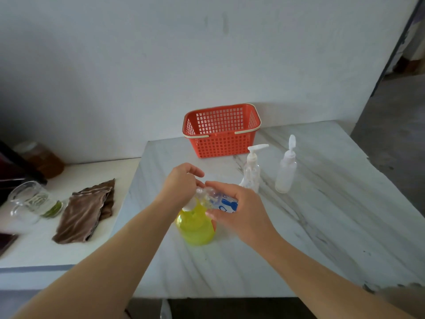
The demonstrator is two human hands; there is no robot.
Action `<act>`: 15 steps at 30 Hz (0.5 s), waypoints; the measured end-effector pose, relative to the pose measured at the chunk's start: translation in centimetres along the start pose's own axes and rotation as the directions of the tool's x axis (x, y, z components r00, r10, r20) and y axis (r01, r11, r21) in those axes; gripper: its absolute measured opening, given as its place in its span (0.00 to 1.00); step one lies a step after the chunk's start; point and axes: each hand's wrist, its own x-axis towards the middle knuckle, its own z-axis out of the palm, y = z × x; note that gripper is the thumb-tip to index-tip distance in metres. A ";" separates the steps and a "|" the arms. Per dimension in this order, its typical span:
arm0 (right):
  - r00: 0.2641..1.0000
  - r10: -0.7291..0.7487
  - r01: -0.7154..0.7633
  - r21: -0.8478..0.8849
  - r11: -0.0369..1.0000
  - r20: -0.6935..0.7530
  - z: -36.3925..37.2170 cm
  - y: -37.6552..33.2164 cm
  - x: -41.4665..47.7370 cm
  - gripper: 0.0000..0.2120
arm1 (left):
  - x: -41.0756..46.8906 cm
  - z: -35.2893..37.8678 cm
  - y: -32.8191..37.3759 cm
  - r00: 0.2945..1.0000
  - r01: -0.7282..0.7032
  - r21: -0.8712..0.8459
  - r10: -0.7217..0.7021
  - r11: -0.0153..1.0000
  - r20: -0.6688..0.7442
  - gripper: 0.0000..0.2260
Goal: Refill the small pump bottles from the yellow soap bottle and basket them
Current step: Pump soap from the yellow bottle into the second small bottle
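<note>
Far left, at 9 o'clock from the work: glass jug (pixel 30 201) and brown cloth (pixel 85 212) on a side counter (pixel 34 249), not in play.

Left hand (pixel 180 184) sat over the neck end of the printed pump bottle (pixel 222 201). Its fingers were curled down and bunched, seemingly pinching the cap or collar; the exact contact was hidden.

Yellow soap bottle (pixel 196 229) stood upright on the marble table (pixel 322 226), near the front edge and directly under both hands. Long axis vertical, white top up. Looked well filled, so probably heavy and stable. Best held round the wide body with a full hand; likely slick if soapy.

The printed pump bottle was held in the air just above the yellow top. Long axis near level, neck toward 9 o'clock, base toward 3 o'clock. Thin clear plastic, light, probably squashy, so grip the body gently and twist at the collar.

Right hand (pixel 241 212) wrapped the bottle's body, fingers curled over it, thumb pressed on the near side.

At 12 o'clock the red basket (pixel 220 139) stood against the wall, nothing visible inside. At 2 o'clock stood a clear pump bottle (pixel 251 173) and a frosted bottle (pixel 286 173), both upright and near each other. The clear one's nozzle pointed to 3 o'clock.
</note>
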 end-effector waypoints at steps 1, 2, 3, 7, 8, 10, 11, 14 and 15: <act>1.000 -0.004 0.004 0.003 1.000 -0.001 -0.1 0.0 0.1 0.25 | 0.1 -0.1 0.2 1.000 0.002 -0.014 -0.002 1.000 0.006 0.15; 1.000 -0.003 0.003 0.005 1.000 0.008 -0.1 0.0 0.1 0.25 | 0.0 -0.2 0.2 1.000 0.008 -0.036 -0.008 0.999 0.013 0.14; 1.000 -0.004 0.004 0.005 1.000 0.014 -0.3 0.0 0.1 0.24 | -0.1 -0.3 0.4 1.000 0.008 -0.061 -0.006 0.998 0.021 0.13; 0.999 -0.014 0.014 0.000 1.000 0.031 -0.3 -0.1 -0.1 0.25 | -0.4 -0.8 1.0 0.999 -0.025 -0.102 0.028 0.994 0.033 0.11; 0.999 -0.017 0.017 0.002 1.000 0.037 -0.2 -0.2 0.0 0.25 | -0.4 -0.9 0.9 0.999 -0.025 -0.092 0.029 0.995 0.033 0.11; 0.999 -0.018 0.018 0.015 1.000 0.040 -0.2 -0.1 0.0 0.25 | -0.4 -0.7 0.9 0.999 -0.007 -0.065 0.010 0.998 0.042 0.12; 0.999 -0.015 0.014 0.027 1.000 0.037 -0.1 0.0 0.0 0.26 | -0.3 -0.6 0.7 0.999 0.000 -0.046 0.002 0.999 0.045 0.13; 1.000 -0.002 0.000 0.040 0.999 0.031 -0.1 0.2 -0.2 0.24 | -0.2 -0.3 0.4 0.999 -0.015 0.009 0.014 1.000 0.053 0.16; 1.000 0.001 -0.002 0.034 0.999 0.031 -0.1 0.3 -0.2 0.24 | -0.3 -0.2 0.4 0.998 -0.024 0.020 0.023 1.000 0.054 0.17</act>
